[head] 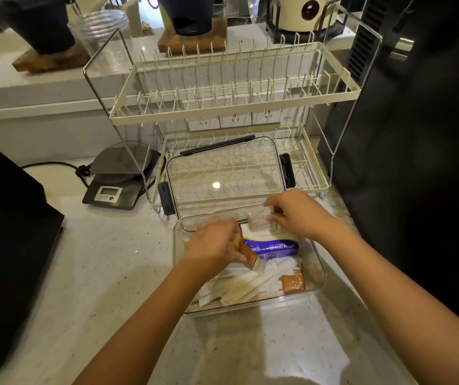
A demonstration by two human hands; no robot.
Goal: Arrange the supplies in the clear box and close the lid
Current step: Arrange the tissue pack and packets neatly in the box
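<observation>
The clear box (318, 287) stands open on the counter in front of me. Inside lie a blue tube-shaped pack (275, 249), several white paper-wrapped sticks (239, 287) and a brown packet (293, 282). My left hand (214, 245) is inside the box's left half, closed on a brown stick packet (250, 259). Over the far right corner, my right hand (295, 213) pinches a small white box (259, 220). The clear lid (222, 173) with black latches leans behind the box, against the dish rack's lower tier.
A cream two-tier dish rack (234, 98) stands right behind the box. A small digital scale (114, 187) with a cord sits at the left. A black appliance (417, 134) fills the right side and a dark object (6, 232) the left edge.
</observation>
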